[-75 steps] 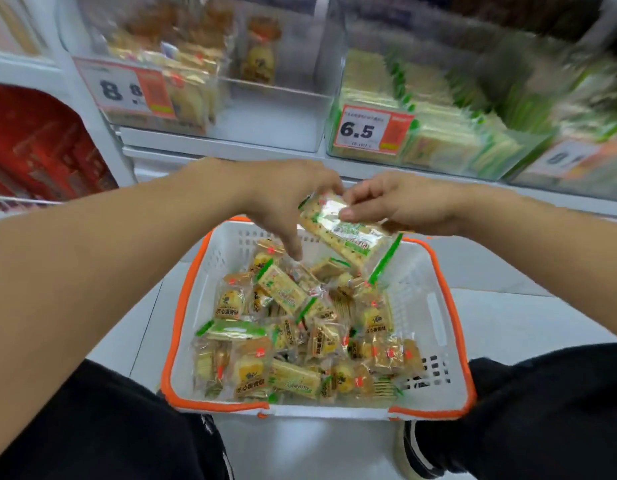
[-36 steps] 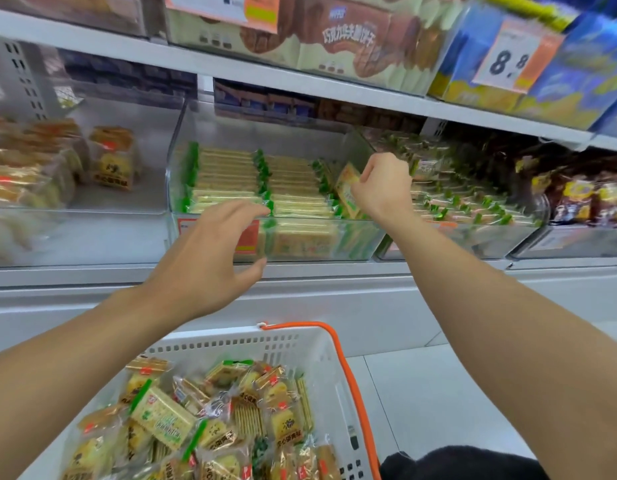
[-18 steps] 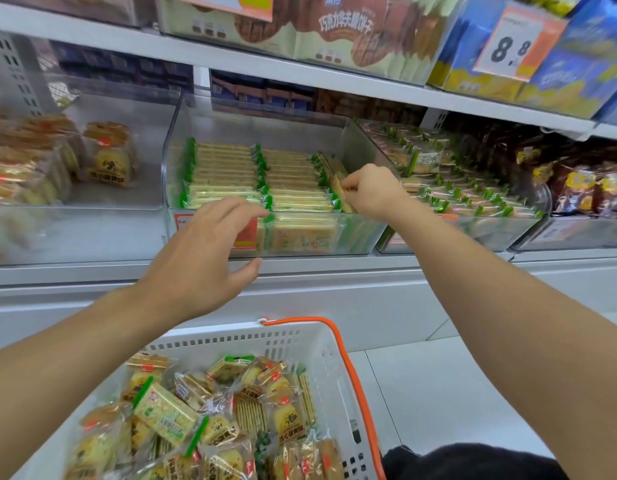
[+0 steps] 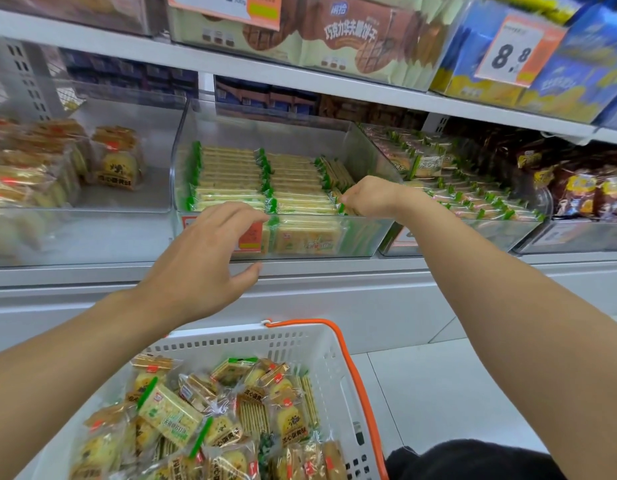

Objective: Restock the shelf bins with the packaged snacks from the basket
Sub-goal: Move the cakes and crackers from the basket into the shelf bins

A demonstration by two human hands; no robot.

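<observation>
My right grip [image 4: 364, 197] is curled down inside the clear middle bin [image 4: 364, 140] at the shelf's front edge, fingers tucked among the green-edged cracker packs [image 4: 300, 188] at the bin's right side — whether they pinch one I cannot tell. My left grip [image 4: 199, 268] hovers spread and loose before the bin's front wall, holding nothing. The white basket [image 4: 329, 362] sits below the shelf — mixed snack packets [image 4: 210, 420] heaped inside.

Left hand [image 4: 199, 268] outstretched, fingers [image 4: 241, 216] spread and relaxed; right hand [image 4: 367, 195] forward, fingers curled under.
</observation>
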